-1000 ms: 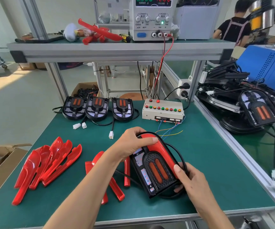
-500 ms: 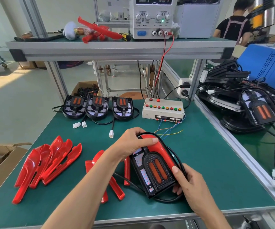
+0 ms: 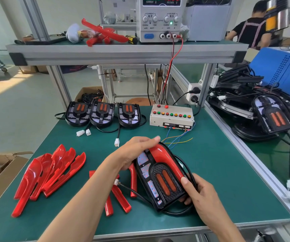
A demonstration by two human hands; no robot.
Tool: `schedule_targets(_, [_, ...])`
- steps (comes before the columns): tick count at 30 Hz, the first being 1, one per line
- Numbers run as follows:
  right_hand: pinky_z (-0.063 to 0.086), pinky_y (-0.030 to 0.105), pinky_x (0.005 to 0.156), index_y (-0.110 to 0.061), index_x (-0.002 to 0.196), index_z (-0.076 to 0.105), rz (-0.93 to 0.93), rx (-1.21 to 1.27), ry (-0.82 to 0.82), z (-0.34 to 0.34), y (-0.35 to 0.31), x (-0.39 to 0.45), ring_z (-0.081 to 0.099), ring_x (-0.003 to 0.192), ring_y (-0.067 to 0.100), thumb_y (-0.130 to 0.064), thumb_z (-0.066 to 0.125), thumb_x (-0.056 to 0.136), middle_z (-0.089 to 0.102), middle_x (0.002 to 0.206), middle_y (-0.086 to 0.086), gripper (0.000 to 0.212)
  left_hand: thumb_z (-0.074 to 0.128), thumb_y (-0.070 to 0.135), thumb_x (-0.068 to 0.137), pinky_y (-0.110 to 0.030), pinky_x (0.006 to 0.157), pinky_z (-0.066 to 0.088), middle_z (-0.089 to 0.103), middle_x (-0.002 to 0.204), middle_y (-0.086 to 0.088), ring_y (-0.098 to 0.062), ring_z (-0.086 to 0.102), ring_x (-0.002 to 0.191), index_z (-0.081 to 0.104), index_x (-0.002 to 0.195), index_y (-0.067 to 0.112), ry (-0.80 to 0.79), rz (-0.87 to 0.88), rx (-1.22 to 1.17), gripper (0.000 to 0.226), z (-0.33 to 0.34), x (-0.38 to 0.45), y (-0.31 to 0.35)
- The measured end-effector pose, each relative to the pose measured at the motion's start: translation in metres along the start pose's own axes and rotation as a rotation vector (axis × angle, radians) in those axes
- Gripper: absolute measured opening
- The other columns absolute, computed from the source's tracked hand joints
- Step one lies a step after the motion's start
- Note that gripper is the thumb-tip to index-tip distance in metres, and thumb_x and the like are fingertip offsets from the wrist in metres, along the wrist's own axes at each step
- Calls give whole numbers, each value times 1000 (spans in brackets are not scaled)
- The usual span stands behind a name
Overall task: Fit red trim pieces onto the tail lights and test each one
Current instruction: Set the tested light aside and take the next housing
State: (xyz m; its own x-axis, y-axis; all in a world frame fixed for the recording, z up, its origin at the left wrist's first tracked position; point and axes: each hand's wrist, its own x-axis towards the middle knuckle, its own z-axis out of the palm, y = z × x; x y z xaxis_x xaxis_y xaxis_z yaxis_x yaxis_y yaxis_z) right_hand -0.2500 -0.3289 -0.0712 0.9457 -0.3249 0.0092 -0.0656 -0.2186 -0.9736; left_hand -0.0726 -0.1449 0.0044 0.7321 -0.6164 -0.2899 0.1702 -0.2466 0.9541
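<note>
Found the tail light (image 3: pixel 160 182) flat on the green table (image 3: pixel 219 172), close to the front edge, between both hands. Gripped its rounded far end with the left hand (image 3: pixel 133 152), fingers curved over the top and thumb tucked against the left side. Clasped the near right edge with the right hand (image 3: pixel 198 194), fingers curled beneath and thumb pressed onto the lower end of the red trim piece (image 3: pixel 167 159). Saw that piece seated along the right flank only; left flank bare, white board exposed.

Judged the long axis as running from the near end, by the right hand, away and slightly left to the rounded tip under the left hand. Placed the 2nd trim's seat on the left-hand side, so nearer the left hand. Spotted loose red trim pieces (image 3: pixel 119 198) just beside that flank, partly under the left forearm, with a larger pile (image 3: pixel 50 172) well apart to the left.

Noted a black cable (image 3: pixel 187 168) looping round the right side of the light, with a white connector (image 3: pixel 116 182) by the left forearm, unplugged. Located the test box (image 3: pixel 172 116) farther back, beyond the rounded tip, and 3 bare tail lights (image 3: pixel 102 112) in a row left of it. Reckoned fitting half done, testing not yet begun.
</note>
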Motion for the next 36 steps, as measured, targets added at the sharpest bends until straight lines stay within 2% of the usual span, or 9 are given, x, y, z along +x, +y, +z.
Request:
schedule_targets(4, [57,30,63,-33,99,73,-1,15,-15,1,-2,-1,71,69,22,-61,60,89,73,81,6,33,79,33,87,-35,71,60,75,88,-12,-24,71,75,70,102,8,7,-20,-14,31,-1,-1,2])
schedule_targets(10, [57,24,65,-35,97,74,-8,58,-40,1,-9,-6,68,74,8,-49,59,89,76,88,2,22,78,22,87,-31,60,58,71,76,-9,-21,66,62,67,92,10,-3,-40,-61,17,5,-2,9])
schedule_targets(15, [57,24,69,-27,100,76,-9,77,-38,0,-9,-6,71,81,12,-46,59,91,77,91,3,27,80,24,86,-29,59,57,71,73,-8,-20,65,59,66,89,11,31,-25,-56,19,9,-2,10])
schedule_targets(21, [60,35,88,-36,105,75,-18,77,-50,-2,-7,-4,74,96,19,-48,59,92,79,99,1,24,81,27,84,-35,72,58,71,79,-11,-23,65,67,68,93,10,58,-16,-50,24,12,-1,10])
schedule_targets(25, [61,37,86,-36,103,75,-26,62,-43,-1,-5,-5,74,92,19,-51,59,91,79,96,0,25,82,28,83,-33,69,59,72,75,-9,-21,65,63,67,89,11,75,-10,-43,23,13,-2,10])
schedule_targets(29, [59,27,76,-33,95,77,-13,44,-16,-2,-7,-3,72,89,18,-43,62,91,75,91,-4,19,82,27,83,-35,71,59,72,77,-10,-22,66,64,67,88,10,75,3,-36,23,15,-3,11])
schedule_targets(33, [47,26,84,-31,99,77,-52,-49,53,-3,-15,3,67,95,4,-59,61,83,68,95,-13,36,84,31,81,-37,73,59,72,76,-9,-23,66,66,69,84,13,72,26,4,23,15,-3,12])
schedule_targets(36, [53,30,81,-28,96,77,-33,-86,26,-2,-31,16,70,85,4,-63,58,90,74,89,-11,40,85,34,79,-34,70,59,73,76,-6,-21,67,65,71,83,14,64,61,54,25,20,-4,15])
